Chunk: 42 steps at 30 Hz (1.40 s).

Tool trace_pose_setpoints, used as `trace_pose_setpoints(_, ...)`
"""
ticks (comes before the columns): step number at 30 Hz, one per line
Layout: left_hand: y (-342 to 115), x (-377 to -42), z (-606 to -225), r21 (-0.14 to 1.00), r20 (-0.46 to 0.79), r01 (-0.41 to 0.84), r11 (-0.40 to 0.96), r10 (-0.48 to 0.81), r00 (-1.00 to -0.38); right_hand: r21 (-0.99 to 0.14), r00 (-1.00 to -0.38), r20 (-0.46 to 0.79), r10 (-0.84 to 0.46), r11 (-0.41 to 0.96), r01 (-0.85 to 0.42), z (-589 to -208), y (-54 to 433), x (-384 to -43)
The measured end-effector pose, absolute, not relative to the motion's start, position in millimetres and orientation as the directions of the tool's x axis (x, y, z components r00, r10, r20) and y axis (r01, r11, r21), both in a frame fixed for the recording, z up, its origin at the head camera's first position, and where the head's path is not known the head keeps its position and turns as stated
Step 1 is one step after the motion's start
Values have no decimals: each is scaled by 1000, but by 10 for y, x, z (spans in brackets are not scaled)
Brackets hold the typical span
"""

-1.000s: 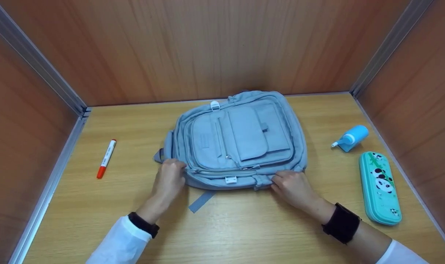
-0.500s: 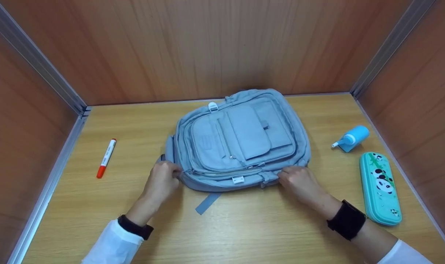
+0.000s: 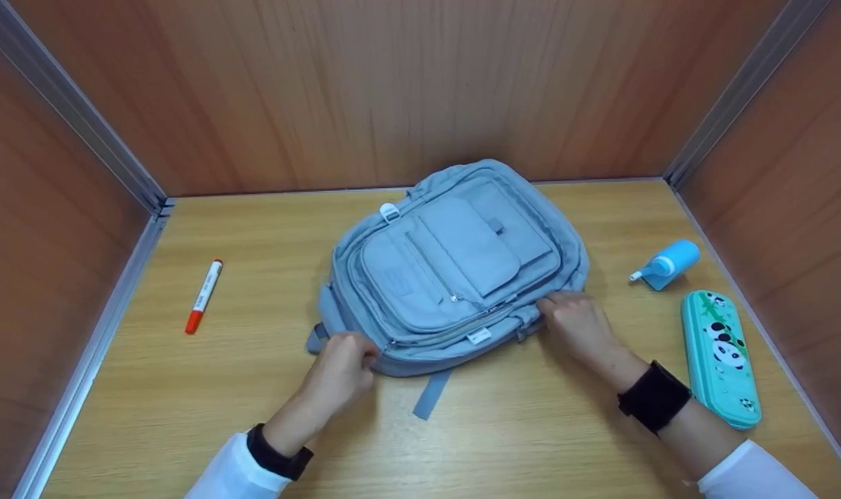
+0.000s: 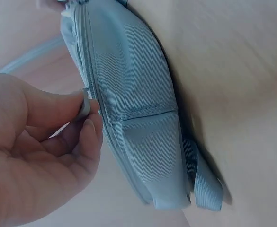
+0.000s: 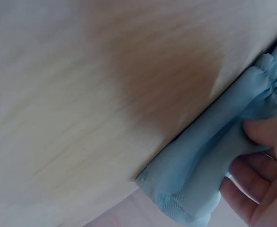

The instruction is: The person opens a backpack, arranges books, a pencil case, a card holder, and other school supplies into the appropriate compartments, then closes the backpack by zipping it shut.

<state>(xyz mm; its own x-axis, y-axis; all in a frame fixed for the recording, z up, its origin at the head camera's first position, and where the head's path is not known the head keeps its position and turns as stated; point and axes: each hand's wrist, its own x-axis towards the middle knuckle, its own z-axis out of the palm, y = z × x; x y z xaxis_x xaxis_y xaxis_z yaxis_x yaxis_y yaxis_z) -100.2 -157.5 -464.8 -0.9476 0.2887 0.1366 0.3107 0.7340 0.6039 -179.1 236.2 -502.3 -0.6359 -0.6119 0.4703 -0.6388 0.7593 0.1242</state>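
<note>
A grey-blue backpack (image 3: 400, 281) lies on its back on the table, its front pockets facing up and its body slanted. At its near left corner, my left hand (image 3: 339, 371) pinches a small zipper pull (image 4: 85, 105) between thumb and fingertips, as the left wrist view shows. Farther right along the same side, my right hand (image 3: 578, 326) grips the bag's fabric near a gathered side pocket (image 5: 200, 151), thumb on the outside. A grey strap (image 3: 432, 395) sticks out from under the near edge.
Left on the wooden table (image 3: 254, 374) lies a white marker (image 3: 204, 296) with a red cap. To the right are a blue bottle (image 3: 670, 262) with a white nozzle and a turquoise panda pencil case (image 3: 722, 360). Wooden panels (image 3: 420, 97) enclose the back and sides.
The backpack has turned counterclockwise, its left end coming nearer. My left hand has shifted right and closer; my right hand has moved right and farther back. The strap end now lies farther right.
</note>
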Motion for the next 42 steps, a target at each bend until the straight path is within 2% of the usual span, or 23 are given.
trace_pose_setpoints(5, -1308, -959, -4682, 548, 172, 417, 725, 391, -904, 127, -699, 424, -576, 802, -583, -5017, 2475, -1872)
trace_pose_setpoints(11, -1022, -915, -4657, 533, 139, 447, 718, 446, -884, 114, -784, 325, -530, 844, -524, -4981, 2561, -1967)
trace_pose_setpoints(22, -664, -843, -4727, 476, 150, 527, 704, 525, -838, 109, -848, 254, -464, 885, -452, -4957, 2639, -2162)
trace_pose_setpoints(27, -609, -811, -4768, 478, 170, 549, 686, 540, -824, 74, -881, 211, -423, 906, -417, -4917, 2623, -2115)
trace_pose_setpoints(32, -674, -807, -4789, 525, 237, 551, 648, 510, -827, 67, -828, 319, -462, 882, -466, -4902, 2525, -1873)
trace_pose_setpoints(39, -749, -806, -4804, 583, 295, 549, 598, 474, -830, -92, -688, 421, -592, 726, -681, -4859, 2108, -1343)
trace_pose_setpoints(42, -741, -818, -4815, 591, 319, 556, 584, 463, -827, -103, -608, 429, -668, 632, -768, -4873, 1904, -1169)
